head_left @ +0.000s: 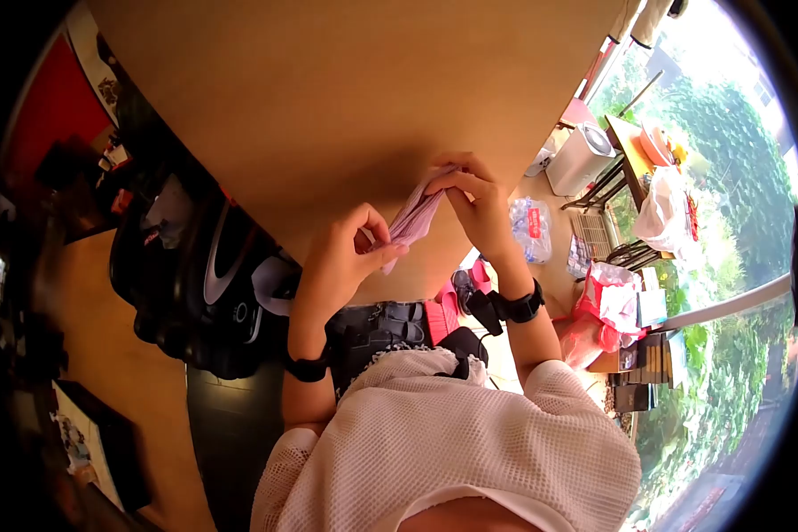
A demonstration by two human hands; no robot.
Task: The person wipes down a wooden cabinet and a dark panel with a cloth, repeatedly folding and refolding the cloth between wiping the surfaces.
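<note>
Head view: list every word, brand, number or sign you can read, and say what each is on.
No text can be read.
Red label on the clear plastic-wrapped pack: pale marks, too small and blurred to read.
Red-and-white plastic bag: any print is too blurred to read.
Pink cloth between the left hand and right hand: no lettering visible.

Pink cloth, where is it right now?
Head view, near centre: the pink cloth is held between the left hand and the right hand, with the tan surface behind it.
</note>
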